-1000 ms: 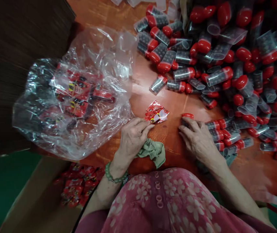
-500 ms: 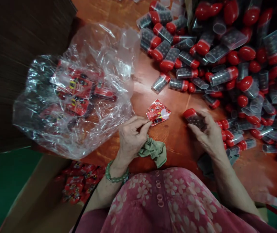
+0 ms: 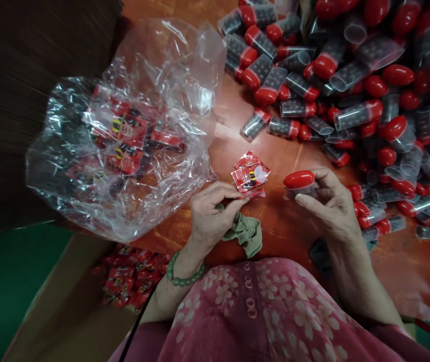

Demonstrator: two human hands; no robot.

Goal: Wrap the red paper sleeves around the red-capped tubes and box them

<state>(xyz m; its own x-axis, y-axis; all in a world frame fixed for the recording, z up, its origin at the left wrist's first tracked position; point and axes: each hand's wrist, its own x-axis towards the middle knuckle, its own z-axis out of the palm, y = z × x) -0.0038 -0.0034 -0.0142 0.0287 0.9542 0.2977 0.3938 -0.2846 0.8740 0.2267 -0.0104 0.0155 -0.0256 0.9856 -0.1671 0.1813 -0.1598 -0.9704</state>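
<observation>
My left hand [image 3: 215, 213], with a green bead bracelet on the wrist, pinches the edge of a small red printed packet [image 3: 257, 193]. Just beyond it lie other red packets [image 3: 250, 173], overlapping on the table. A crumpled green cloth [image 3: 247, 234] sits beside this hand. In my right hand [image 3: 328, 206] is a clear plastic container [image 3: 301, 191] with a red rounded end [image 3: 299, 178], held between thumb and fingers above the table. The red end is turned up toward me, and the fingers hide part of the clear body.
A heap of similar red-ended clear containers [image 3: 301, 110] covers the table's right and far side. On the left, a large clear plastic bag [image 3: 154, 201] holds more red packets. Below the table edge, an open cardboard box [image 3: 60, 296] contains red packets [image 3: 124, 279].
My right hand has turned the container, so its red end now faces me. My left hand has drawn a red packet partly out from the others toward me. The view has shifted slightly.
</observation>
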